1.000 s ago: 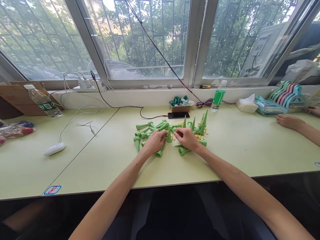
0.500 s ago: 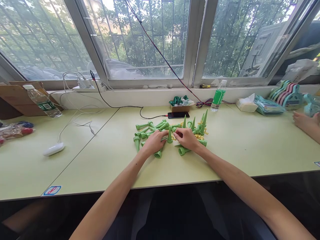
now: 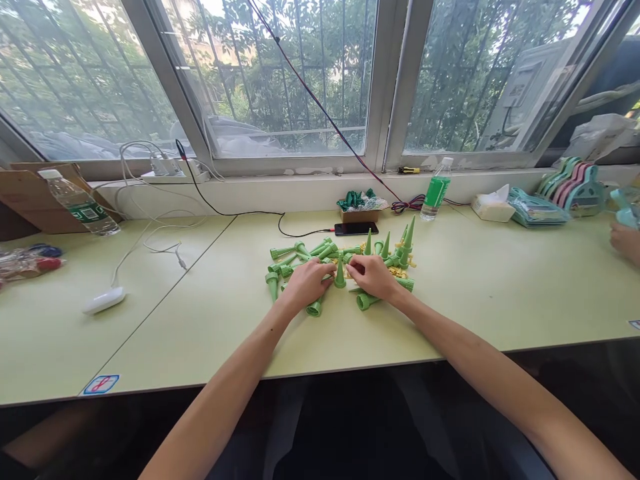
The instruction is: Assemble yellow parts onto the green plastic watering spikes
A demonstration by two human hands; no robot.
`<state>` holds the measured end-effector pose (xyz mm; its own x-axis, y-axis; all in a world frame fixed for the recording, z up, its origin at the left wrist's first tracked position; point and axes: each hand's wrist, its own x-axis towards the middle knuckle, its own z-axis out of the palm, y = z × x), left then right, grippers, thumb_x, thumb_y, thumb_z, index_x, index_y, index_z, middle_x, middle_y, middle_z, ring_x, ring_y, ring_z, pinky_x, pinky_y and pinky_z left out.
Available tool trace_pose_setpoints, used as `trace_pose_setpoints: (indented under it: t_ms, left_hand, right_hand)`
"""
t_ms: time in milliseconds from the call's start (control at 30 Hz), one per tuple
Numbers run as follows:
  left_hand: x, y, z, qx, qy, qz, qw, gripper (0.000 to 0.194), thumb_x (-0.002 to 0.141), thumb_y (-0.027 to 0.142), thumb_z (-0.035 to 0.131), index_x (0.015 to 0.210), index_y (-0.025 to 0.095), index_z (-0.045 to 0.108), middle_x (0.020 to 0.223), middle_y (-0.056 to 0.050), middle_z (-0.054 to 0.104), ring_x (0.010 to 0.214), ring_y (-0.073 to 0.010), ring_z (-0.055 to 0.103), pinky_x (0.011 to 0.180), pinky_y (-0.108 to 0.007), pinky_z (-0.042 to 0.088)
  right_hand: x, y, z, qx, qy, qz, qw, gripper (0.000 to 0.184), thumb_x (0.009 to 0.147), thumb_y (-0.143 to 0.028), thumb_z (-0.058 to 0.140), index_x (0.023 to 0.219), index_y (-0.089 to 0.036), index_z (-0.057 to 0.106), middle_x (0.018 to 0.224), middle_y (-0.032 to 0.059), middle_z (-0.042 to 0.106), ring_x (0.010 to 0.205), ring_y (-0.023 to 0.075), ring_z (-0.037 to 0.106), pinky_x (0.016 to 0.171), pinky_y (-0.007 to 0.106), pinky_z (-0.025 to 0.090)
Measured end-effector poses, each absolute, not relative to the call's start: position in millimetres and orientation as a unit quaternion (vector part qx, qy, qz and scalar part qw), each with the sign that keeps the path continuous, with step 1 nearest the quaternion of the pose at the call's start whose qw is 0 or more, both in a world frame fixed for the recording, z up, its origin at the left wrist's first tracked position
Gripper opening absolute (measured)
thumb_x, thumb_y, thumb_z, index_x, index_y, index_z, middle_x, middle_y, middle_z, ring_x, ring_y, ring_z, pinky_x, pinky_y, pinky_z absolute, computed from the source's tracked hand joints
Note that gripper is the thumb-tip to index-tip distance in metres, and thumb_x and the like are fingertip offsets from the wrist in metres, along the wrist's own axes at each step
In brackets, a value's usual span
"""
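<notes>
A pale yellow-green table [image 3: 475,293] below windows carries a loose cluster of green hollow cones [image 3: 329,251], some lying, some upright. At its near side, the left hand [image 3: 307,283] and right hand [image 3: 373,275] have bent fingers on either side of one upright cone [image 3: 341,273]; whether either grips anything cannot be told. Small yellow pieces [image 3: 399,273] lie among the cones, right of the right hand.
</notes>
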<state>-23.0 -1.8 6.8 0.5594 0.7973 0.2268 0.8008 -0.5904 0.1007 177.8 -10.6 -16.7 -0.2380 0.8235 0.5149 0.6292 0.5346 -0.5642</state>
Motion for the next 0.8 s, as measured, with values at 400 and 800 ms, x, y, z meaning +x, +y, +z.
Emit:
trace_pose_setpoints:
  t_ms: [400,800]
  left_hand:
    - [-24,2,3,-0.886,-0.436,-0.155,-0.032,0.019,0.086,0.019,0.051,0.091,0.022,0.069,0.085,-0.006,0.068,0.087,-0.0233,0.062,0.070,-0.031,0.044]
    - [-21,7,-4,-0.854,-0.443,-0.270,-0.054,0.021,0.086,0.014,0.055,0.100,0.019,0.070,0.083,-0.006,0.071,0.088,-0.0240,0.063,0.078,-0.035,0.048]
  right_hand:
    - [178,-11,-16,-0.469,-0.776,0.120,0.404,0.026,0.090,-0.025,0.054,0.065,-0.018,0.054,0.060,-0.0006,0.057,0.055,0.0116,0.045,0.058,0.026,0.032]
    - [179,-11,-16,-0.466,-0.776,0.119,0.408,0.026,0.091,-0.026,0.053,0.066,-0.018,0.057,0.061,0.0001,0.060,0.055,0.0124,0.047,0.058,0.026,0.034]
